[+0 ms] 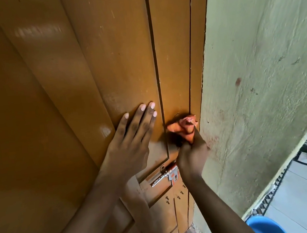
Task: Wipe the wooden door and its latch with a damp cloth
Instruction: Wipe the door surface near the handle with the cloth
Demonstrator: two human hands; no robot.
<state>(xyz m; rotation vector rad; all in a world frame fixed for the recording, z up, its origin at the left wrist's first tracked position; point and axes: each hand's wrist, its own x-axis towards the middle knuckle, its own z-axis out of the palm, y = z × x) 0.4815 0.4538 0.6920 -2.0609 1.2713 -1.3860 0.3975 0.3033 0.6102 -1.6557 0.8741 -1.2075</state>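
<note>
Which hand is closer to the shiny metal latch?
Right. The right hand, clutching the orange cloth, sits just above the latch, overlapping its right end. The left hand lies flat on the door, higher and to the left.

The door fills the frame from 9 o'clock across to centre; the door frame strip runs along its right edge, and the wall lies beyond that strip toward 3 o'clock. The left hand lies flat on the door panel at centre, fingers pointing toward 1 o'clock. The right hand is just to its right, at the door's right edge, gripping the cloth, which sits above the hand and touches the door. The latch is mounted on the door below both hands, toward 6 o'clock, partly behind the right wrist. A tub sits on the floor at 5 o'clock, right of the wall's foot.
</note>
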